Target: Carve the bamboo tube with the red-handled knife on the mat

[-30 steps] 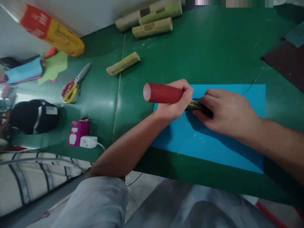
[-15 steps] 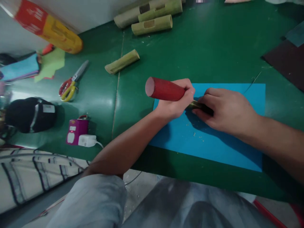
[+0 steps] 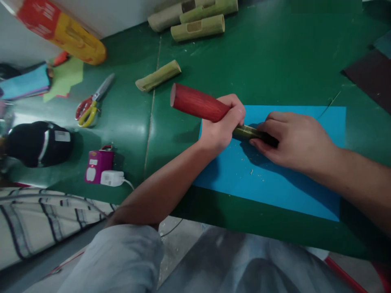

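Note:
My left hand [image 3: 222, 124] is wrapped around a tool with a thick red wooden handle [image 3: 197, 103] that slants up to the left. From that fist a dark greenish shaft [image 3: 246, 132] runs right, under the fingers of my right hand [image 3: 290, 140]. My right hand is curled down over the shaft's far end and hides the tip. Both hands rest over a blue paper sheet [image 3: 275, 179] with a few pale shavings on it, on the green table [image 3: 244, 65].
A short bamboo piece [image 3: 159, 76] lies beyond the handle; three longer bamboo tubes [image 3: 197, 28] lie at the far edge. Scissors [image 3: 91, 103], a purple box with a white charger [image 3: 100, 171], a black cap [image 3: 38, 142] and coloured paper sheets [image 3: 26, 81] are on the left. A dark sheet [image 3: 371, 77] is far right.
The red handle's free end has tipped up and to the left. My left hand shifted slightly left along it. The right hand stayed on the shaft.

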Motion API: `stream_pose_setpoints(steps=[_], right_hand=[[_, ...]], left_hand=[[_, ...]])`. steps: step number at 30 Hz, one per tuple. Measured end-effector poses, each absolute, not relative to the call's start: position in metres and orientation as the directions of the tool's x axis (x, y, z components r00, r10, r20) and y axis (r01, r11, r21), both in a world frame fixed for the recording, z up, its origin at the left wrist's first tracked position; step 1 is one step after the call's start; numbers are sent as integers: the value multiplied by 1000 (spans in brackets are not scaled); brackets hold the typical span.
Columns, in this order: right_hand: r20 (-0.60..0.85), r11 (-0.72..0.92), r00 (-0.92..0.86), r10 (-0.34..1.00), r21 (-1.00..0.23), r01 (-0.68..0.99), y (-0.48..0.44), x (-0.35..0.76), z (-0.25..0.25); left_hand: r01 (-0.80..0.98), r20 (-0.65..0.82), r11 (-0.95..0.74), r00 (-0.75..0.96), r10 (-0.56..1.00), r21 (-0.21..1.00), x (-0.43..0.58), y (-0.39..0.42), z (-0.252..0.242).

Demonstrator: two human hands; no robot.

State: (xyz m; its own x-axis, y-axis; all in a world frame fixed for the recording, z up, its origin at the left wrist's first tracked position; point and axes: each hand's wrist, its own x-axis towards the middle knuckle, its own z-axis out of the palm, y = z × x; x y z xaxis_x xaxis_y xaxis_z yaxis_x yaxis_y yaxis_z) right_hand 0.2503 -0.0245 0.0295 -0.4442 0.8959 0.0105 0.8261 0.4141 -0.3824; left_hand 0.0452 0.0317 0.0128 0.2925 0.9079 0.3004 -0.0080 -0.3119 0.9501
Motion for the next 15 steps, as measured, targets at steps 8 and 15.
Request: stream_pose_setpoints(steps=[8, 15], right_hand=[[-45, 386, -433, 900, -378, 841, -25, 247, 40], [11, 422, -460, 888, -420, 803, -24, 252, 31]], left_hand=[[119, 288, -348, 352, 891, 930, 46, 30, 17], [129, 292, -372, 410, 864, 919, 42, 33, 20]])
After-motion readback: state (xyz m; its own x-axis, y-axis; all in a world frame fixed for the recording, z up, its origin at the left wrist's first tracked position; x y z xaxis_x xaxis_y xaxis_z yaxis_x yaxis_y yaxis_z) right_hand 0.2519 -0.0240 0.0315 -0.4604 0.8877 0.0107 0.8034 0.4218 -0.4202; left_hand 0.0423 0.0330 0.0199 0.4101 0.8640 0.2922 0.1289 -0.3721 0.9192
